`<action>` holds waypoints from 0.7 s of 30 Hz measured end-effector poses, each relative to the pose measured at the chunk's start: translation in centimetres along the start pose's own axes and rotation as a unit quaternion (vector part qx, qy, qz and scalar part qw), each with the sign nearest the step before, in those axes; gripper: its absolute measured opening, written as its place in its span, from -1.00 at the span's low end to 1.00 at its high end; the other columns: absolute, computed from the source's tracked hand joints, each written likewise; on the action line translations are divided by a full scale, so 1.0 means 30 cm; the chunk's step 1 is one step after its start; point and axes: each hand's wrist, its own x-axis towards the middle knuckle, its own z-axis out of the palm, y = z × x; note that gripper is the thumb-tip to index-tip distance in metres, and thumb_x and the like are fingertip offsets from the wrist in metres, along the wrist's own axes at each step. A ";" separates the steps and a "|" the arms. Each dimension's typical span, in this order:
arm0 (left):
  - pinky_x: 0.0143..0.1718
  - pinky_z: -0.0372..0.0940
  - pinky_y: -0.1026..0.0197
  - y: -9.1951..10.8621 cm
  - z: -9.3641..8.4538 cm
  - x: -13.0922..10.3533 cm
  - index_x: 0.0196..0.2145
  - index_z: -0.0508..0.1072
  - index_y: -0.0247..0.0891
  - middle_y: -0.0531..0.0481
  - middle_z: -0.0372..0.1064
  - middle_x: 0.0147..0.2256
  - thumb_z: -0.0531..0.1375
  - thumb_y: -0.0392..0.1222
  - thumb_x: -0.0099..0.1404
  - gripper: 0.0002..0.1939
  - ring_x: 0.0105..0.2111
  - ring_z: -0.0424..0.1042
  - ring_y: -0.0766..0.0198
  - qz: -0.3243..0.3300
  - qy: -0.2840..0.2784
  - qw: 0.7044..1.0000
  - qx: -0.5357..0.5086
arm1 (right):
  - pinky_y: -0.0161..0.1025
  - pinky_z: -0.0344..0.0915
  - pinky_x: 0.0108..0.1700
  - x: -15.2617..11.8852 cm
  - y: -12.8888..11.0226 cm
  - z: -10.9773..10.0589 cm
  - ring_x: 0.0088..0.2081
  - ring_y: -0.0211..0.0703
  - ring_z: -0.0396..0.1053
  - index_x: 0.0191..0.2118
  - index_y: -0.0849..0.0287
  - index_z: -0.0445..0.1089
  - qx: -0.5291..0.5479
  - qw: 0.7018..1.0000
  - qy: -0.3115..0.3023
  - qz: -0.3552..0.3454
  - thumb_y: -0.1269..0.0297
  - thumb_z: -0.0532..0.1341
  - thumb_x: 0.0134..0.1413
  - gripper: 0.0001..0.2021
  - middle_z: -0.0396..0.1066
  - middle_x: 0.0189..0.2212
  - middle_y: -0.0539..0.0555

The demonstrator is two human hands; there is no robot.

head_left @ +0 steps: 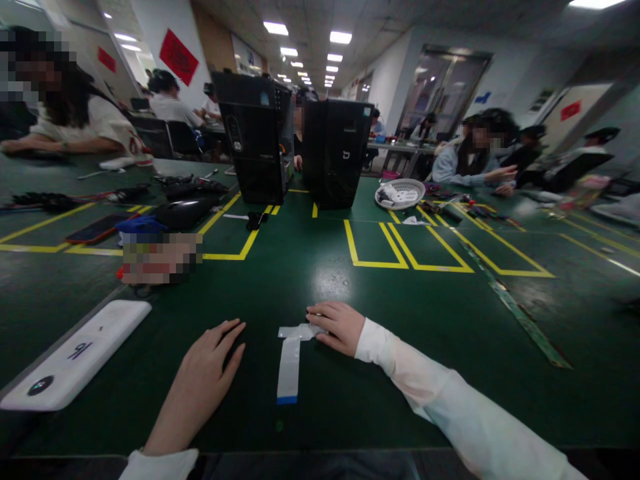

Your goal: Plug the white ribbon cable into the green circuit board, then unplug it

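Note:
A flat whitish ribbon strip with a blue end lies on the green tabletop, its upper part crossing sideways in a T-like shape. My right hand rests palm down at the right end of the crosspiece, fingers bent over it; what lies under the fingertips is hidden. To the left of the strip, my left hand lies on the table with fingers spread, touching only the tabletop and holding nothing.
A white device panel lies at the left. Two black computer towers stand ahead, with a white basket right of them. Cables and a dark phone are at the far left. A green strip lies right. Other people sit around.

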 end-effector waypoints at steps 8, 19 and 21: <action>0.15 0.24 -0.14 -0.004 -0.001 0.001 0.12 0.40 -0.26 -0.21 0.34 0.11 -0.05 0.09 0.38 -0.46 0.10 0.34 0.00 0.003 0.005 1.000 -0.005 | 0.09 0.24 0.15 -0.075 0.125 -0.011 0.22 0.11 0.15 0.29 0.27 0.14 -0.062 0.996 0.031 0.056 0.00 -0.03 0.32 -0.42 0.09 0.27 0.37; 0.13 0.27 -0.15 -0.031 0.014 -0.001 0.14 0.37 -0.26 -0.22 0.33 0.13 -0.04 0.10 0.38 -0.46 0.12 0.33 -0.02 0.012 -0.009 1.000 0.014 | 0.32 -0.01 0.21 -0.525 0.521 -0.201 0.31 0.33 -0.06 0.26 0.33 0.17 -0.253 0.735 0.143 0.612 0.00 0.02 0.21 -0.37 0.00 0.30 0.46; 0.13 0.27 -0.15 -0.033 0.013 0.000 0.14 0.38 -0.27 -0.23 0.33 0.13 -0.04 0.10 0.38 -0.46 0.12 0.33 -0.02 0.013 -0.012 1.000 0.016 | 0.32 -0.08 0.23 -0.624 0.550 -0.230 0.33 0.33 -0.13 0.27 0.38 0.14 -0.252 0.684 0.157 0.666 -0.03 -0.01 0.21 -0.33 -0.06 0.31 0.48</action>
